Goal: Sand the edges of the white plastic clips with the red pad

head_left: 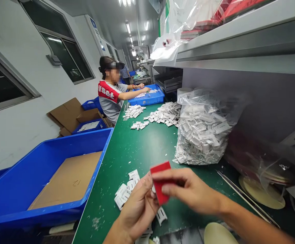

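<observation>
My right hand (pixel 188 189) is closed on a flat red rectangular block (pixel 161 195), thumb on one face and fingers on the other side. My left hand (pixel 139 206) meets it from the left, its fingers curled around a small white plastic part (pixel 153 189), of which only a sliver shows. The block's edge lies against that part or just in front of it; I cannot tell which. Loose white plastic parts (pixel 122 195) lie beside and under my left hand on the green table (pixel 127 145), and one white piece (pixel 161 215) lies just below the hands.
A clear bag of white parts (pixel 203 135) stands at right. Farther back are heaps of parts (pixel 166 113) and a co-worker (pixel 110 91) at a blue tray (pixel 150 98). A large blue bin (pixel 48 145) borders the table's left edge. Long metal tweezers (pixel 246 198) lie at right.
</observation>
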Motion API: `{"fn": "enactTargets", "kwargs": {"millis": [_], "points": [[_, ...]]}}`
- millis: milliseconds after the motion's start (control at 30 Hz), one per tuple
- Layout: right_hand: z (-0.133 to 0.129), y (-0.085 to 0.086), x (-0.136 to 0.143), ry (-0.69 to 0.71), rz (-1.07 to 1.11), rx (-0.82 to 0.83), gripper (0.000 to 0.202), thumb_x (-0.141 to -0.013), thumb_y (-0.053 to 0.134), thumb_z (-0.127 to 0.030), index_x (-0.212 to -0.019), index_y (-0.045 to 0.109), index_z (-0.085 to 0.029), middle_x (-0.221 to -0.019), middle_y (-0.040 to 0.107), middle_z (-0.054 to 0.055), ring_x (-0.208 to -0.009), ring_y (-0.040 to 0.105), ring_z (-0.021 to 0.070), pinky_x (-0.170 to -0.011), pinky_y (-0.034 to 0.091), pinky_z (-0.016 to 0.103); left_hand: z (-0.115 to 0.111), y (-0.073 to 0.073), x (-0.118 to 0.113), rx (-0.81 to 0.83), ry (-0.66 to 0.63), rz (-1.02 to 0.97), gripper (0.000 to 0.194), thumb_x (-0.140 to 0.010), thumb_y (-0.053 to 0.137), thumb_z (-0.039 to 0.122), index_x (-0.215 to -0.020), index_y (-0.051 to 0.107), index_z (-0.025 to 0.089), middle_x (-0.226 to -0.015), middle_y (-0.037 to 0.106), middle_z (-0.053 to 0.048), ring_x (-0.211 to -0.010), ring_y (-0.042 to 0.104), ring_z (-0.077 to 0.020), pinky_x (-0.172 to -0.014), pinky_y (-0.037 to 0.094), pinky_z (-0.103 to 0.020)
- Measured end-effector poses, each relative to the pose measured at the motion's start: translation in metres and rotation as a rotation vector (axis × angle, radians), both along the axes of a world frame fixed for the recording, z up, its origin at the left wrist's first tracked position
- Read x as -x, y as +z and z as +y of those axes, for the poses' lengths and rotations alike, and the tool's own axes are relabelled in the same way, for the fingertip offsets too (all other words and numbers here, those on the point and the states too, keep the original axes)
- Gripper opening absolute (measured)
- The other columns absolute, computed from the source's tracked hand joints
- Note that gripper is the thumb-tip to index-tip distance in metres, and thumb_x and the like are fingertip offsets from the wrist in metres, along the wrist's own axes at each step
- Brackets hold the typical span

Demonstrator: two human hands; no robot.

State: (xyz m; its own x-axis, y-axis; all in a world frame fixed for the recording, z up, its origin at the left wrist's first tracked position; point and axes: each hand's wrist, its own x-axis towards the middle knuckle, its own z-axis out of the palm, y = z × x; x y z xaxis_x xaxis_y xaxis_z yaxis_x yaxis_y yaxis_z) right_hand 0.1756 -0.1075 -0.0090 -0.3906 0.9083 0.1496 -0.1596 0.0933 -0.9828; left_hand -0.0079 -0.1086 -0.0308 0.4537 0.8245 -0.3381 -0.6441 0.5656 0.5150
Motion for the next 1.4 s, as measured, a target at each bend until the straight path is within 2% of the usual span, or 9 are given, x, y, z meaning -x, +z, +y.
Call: {"fn": "enactTargets", "kwargs": {"millis": [100, 200, 433, 667, 767, 967, 1167, 1267, 1400], "points": [[0.003, -0.002, 0.000, -0.250, 0.089, 0.094, 0.032, -0.088, 0.069, -0.035, -0.118, 0.072, -0.025, -0.087, 0.074, 0.001, -0.068, 0.063, 0.0107, -0.068, 0.050, 0.024, -0.001, 0.000, 0.000, -0.085, 0.011, 0.031, 0.016, -0.081, 0.077, 0.024, -0.086, 0.066, 0.015, -0.069, 0.060, 0.003, -0.054, 0.048, -0.0040, -0.053, 0.039, -0.017], [0.005, -0.004, -0.001, 0.013, 0.152, 0.182, 0.042, -0.083, 0.073, -0.043, -0.118, 0.072, -0.020, -0.070, 0.069, 0.001, -0.055, 0.058, 0.0103, -0.054, 0.044, 0.023, -0.003, 0.003, 0.000, -0.167, -0.024, 0.086, 0.022, -0.080, 0.079, 0.028, -0.090, 0.064, 0.015, -0.076, 0.064, 0.000, -0.064, 0.057, -0.0077, -0.062, 0.045, -0.020], [0.008, -0.008, -0.001, -0.014, 0.096, 0.165, 0.044, -0.082, 0.072, -0.043, -0.118, 0.072, -0.019, -0.073, 0.069, 0.001, -0.056, 0.058, 0.0109, -0.055, 0.043, 0.024, -0.002, 0.008, -0.001, -0.274, -0.077, 0.180, 0.040, -0.072, 0.085, 0.031, -0.090, 0.051, 0.021, -0.076, 0.065, 0.001, -0.063, 0.057, -0.0079, -0.064, 0.044, -0.020], [0.023, -0.025, 0.003, -0.381, -0.070, 0.049, 0.034, -0.086, 0.063, -0.036, -0.108, 0.073, -0.014, -0.078, 0.067, 0.003, -0.058, 0.054, 0.0109, -0.060, 0.044, 0.027, -0.002, -0.001, 0.010, -0.433, -0.374, 0.230, 0.057, -0.054, 0.094, 0.041, -0.083, 0.050, 0.020, -0.058, 0.060, 0.004, -0.048, 0.050, -0.0065, -0.048, 0.037, -0.018], [0.022, -0.029, 0.009, -0.337, -0.096, 0.036, 0.040, -0.082, 0.065, -0.038, -0.113, 0.070, -0.013, -0.086, 0.070, 0.006, -0.064, 0.059, 0.0135, -0.063, 0.048, 0.028, 0.015, 0.027, 0.010, -0.497, -0.164, 0.410, 0.053, -0.062, 0.087, 0.047, -0.092, 0.054, 0.018, -0.067, 0.063, 0.001, -0.051, 0.054, -0.0080, -0.052, 0.044, -0.021], [0.017, -0.028, 0.010, -0.247, -0.174, -0.030, 0.064, -0.076, 0.070, -0.033, -0.137, 0.056, -0.017, -0.103, 0.074, 0.010, -0.079, 0.068, 0.0196, -0.060, 0.050, 0.027, 0.088, 0.135, -0.031, -0.717, 0.239, 0.605, 0.035, -0.081, 0.074, 0.030, -0.108, 0.058, 0.016, -0.089, 0.069, -0.005, -0.074, 0.066, -0.0097, -0.073, 0.050, -0.022], [0.014, -0.030, 0.003, -0.347, -0.297, -0.128, 0.045, -0.092, 0.055, -0.045, -0.130, 0.066, -0.024, -0.067, 0.071, 0.003, -0.050, 0.057, 0.0172, -0.054, 0.045, 0.029, 0.130, 0.195, -0.110, -1.063, 0.177, 0.830, 0.023, -0.085, 0.066, 0.019, -0.107, 0.067, 0.012, -0.091, 0.074, -0.010, -0.078, 0.070, -0.0169, -0.076, 0.053, -0.033], [0.014, -0.030, -0.002, -0.413, -0.287, -0.141, 0.036, -0.086, 0.063, -0.048, -0.112, 0.076, -0.025, -0.070, 0.070, 0.004, -0.069, 0.063, 0.0228, -0.066, 0.047, 0.031, 0.135, 0.188, -0.094, -1.148, 0.247, 1.042, 0.023, -0.092, 0.056, 0.020, -0.112, 0.066, 0.014, -0.104, 0.073, -0.012, -0.092, 0.069, -0.0185, -0.088, 0.050, -0.035], [0.019, -0.030, -0.006, -0.472, -0.176, -0.097, 0.033, -0.082, 0.068, -0.050, -0.084, 0.078, -0.019, -0.081, 0.072, 0.007, -0.084, 0.064, 0.0251, -0.075, 0.048, 0.031, 0.120, 0.139, -0.019, -1.104, 0.164, 1.411, 0.023, -0.094, 0.057, 0.030, -0.111, 0.065, 0.016, -0.107, 0.071, -0.011, -0.099, 0.066, -0.0211, -0.093, 0.050, -0.041]]}}
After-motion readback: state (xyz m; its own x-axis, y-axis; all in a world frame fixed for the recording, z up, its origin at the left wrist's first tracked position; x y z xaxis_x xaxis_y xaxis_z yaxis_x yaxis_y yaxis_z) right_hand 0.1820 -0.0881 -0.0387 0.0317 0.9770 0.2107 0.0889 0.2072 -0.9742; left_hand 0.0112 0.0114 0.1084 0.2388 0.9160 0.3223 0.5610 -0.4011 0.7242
